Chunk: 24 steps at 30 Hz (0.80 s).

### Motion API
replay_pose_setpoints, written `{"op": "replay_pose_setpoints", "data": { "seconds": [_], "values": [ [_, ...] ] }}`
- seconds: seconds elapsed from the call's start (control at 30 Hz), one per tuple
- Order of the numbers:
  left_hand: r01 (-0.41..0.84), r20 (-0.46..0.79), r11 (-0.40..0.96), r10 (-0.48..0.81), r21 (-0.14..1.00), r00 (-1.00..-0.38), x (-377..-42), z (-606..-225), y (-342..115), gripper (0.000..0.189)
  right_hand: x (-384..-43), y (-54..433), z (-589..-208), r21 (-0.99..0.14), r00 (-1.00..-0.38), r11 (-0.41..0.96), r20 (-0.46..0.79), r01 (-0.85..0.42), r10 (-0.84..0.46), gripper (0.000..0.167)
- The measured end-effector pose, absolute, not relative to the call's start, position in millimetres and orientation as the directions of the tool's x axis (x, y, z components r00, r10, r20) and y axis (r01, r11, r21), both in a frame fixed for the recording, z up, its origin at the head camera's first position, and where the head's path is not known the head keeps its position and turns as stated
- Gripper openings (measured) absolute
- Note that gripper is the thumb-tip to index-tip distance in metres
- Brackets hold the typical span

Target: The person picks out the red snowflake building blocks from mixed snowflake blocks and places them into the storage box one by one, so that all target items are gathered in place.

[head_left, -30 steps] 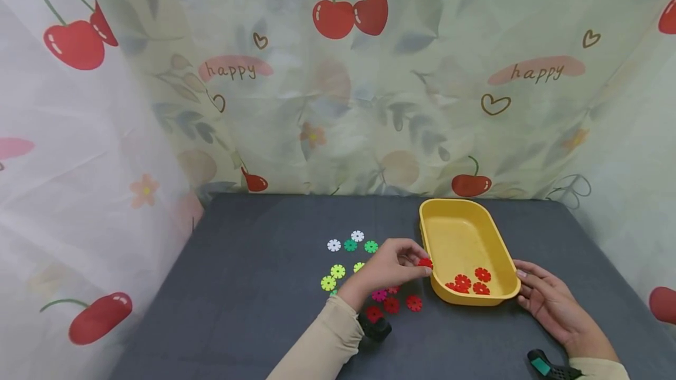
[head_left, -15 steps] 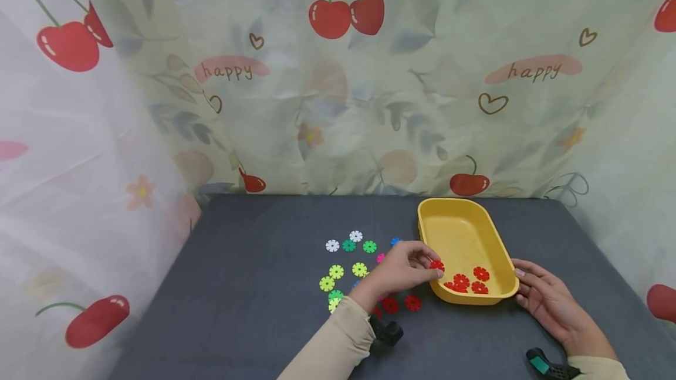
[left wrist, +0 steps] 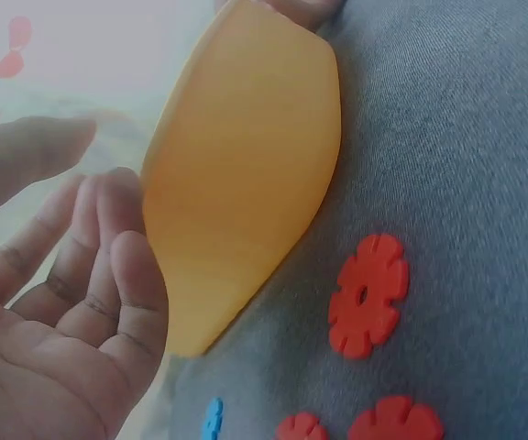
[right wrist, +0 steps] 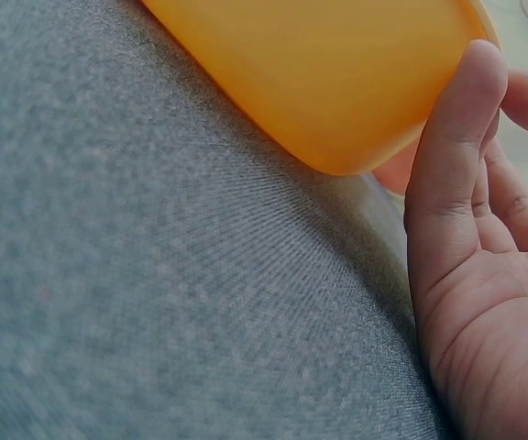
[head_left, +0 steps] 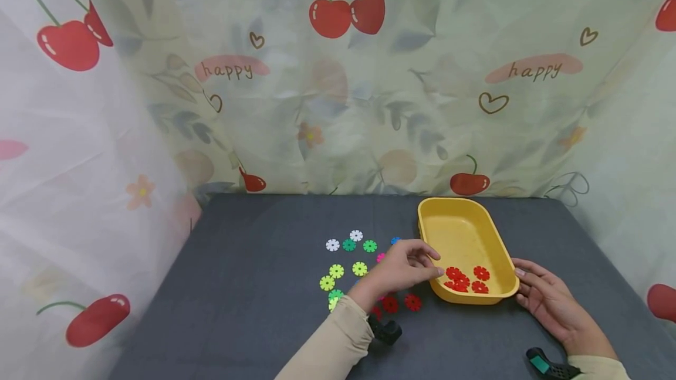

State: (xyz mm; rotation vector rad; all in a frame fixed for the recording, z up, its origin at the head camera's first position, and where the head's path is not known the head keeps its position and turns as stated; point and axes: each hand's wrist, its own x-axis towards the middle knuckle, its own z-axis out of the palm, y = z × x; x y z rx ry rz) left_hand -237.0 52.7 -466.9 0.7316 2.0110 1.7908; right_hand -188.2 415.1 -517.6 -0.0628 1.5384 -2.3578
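Note:
My left hand [head_left: 398, 271] hangs over the near left rim of a yellow plastic tray [head_left: 456, 236], fingers loosely bent and thumb apart, holding nothing. Inside the tray, several red notched building discs [head_left: 481, 273] lie at the near end. My right hand [head_left: 549, 298] holds the tray's right side near the front corner. In the right wrist view its thumb [right wrist: 461, 137] lies against the tray wall, while some fingertips are hidden behind the tray. Outside the tray, a red disc [left wrist: 369, 295] lies on the cloth below my left hand.
Left of the tray lie loose discs: white [head_left: 333, 245], green [head_left: 370, 246], yellow [head_left: 336, 271], blue [head_left: 396, 240] and more red [head_left: 390, 305]. My left forearm covers some of them. A printed curtain [head_left: 359, 104] stands behind and beside the dark tabletop [head_left: 253, 286].
My left hand carried a red disc over the tray rim and let it go. That disc now lies with the others inside. The right hand stayed at the tray's side.

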Motion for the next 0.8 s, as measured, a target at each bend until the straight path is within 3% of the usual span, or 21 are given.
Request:
{"op": "replay_pose_setpoints", "data": {
  "seconds": [0.6,0.8],
  "values": [
    [0.217,0.104,0.163,0.517,0.963,-0.850,-240.1,-463.4,1.1,0.030,-188.4,414.4,-517.6,-0.902,-0.951,-0.369,-0.119,0.224,-0.287,0.035],
    [0.215,0.102,0.193,0.472,0.957,-0.876,-239.7,-471.9,-13.2,0.022,-188.0,413.5,-518.2,-0.903,-0.951,-0.365,-0.124,0.227,-0.284,0.035]
  ]
}}
